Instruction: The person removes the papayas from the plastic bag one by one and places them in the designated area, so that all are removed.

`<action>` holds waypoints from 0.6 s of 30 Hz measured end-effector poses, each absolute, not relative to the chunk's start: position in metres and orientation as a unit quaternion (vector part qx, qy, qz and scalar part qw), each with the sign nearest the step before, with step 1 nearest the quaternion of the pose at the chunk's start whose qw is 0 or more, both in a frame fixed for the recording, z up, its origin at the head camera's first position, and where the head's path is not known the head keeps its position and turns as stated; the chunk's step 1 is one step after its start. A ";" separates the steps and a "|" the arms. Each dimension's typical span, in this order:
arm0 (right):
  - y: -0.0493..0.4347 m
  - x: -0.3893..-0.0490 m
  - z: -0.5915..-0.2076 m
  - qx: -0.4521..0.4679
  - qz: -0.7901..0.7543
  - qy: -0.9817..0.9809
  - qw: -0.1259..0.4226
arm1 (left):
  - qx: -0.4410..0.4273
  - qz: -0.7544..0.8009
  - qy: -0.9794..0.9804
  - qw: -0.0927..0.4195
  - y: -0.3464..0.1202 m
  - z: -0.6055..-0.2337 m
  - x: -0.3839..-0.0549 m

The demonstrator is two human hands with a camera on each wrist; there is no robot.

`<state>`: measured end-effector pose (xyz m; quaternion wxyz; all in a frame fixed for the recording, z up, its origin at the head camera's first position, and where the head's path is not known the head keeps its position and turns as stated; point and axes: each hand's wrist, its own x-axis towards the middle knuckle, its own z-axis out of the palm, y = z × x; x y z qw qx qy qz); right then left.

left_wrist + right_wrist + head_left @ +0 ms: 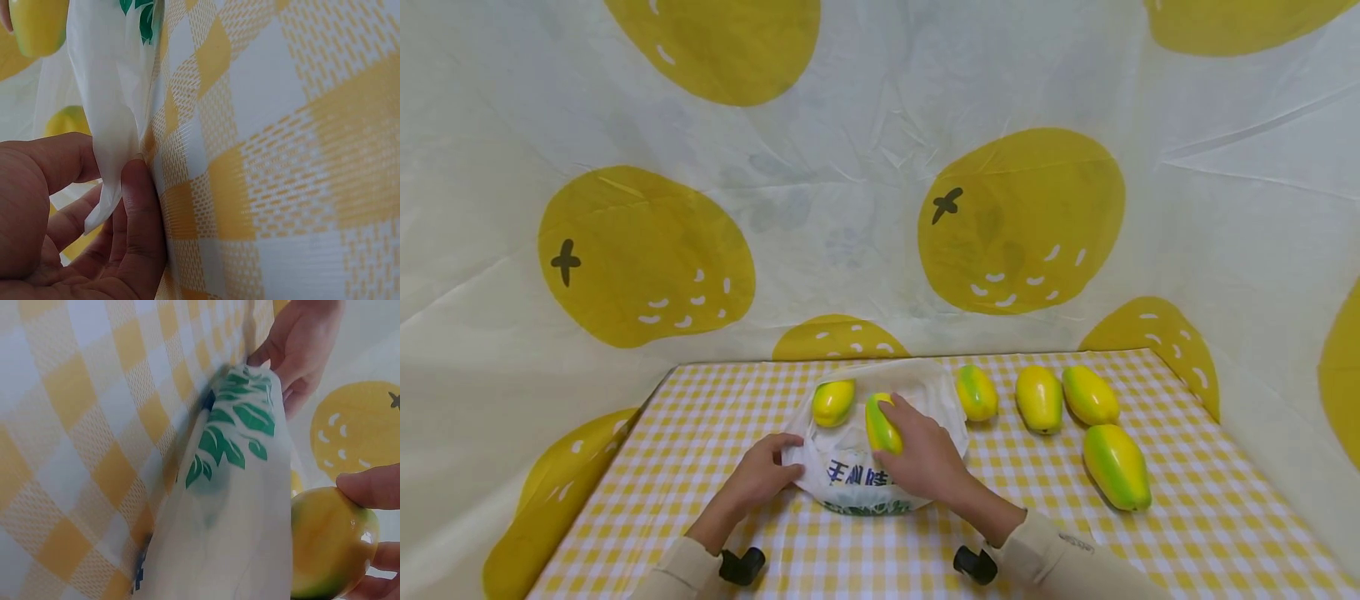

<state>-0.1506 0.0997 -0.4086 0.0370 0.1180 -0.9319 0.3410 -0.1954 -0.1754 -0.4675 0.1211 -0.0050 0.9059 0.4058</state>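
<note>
A white plastic bag (857,492) with dark lettering and a green leaf print lies on the table, its mouth spread open. My left hand (762,473) pinches the bag's left edge (112,125) between thumb and fingers. My right hand (925,454) grips a yellow-and-green papaya (882,425) over the bag's mouth, thumb and fingers round its sides. In the right wrist view this papaya (331,544) shows beside the bag's raised rim. Another papaya (833,403) lies inside the bag at its far left.
Right of the bag, on the checked tablecloth (700,442), lie a papaya (977,393) close to the bag, two more (1039,400) further right, and one (1117,467) nearer me. A fruit-printed cloth (835,250) hangs behind the table.
</note>
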 end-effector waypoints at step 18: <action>0.113 -0.126 -0.395 0.107 0.336 -0.935 0.041 | -0.006 0.412 0.902 0.129 -0.174 -0.465 -0.195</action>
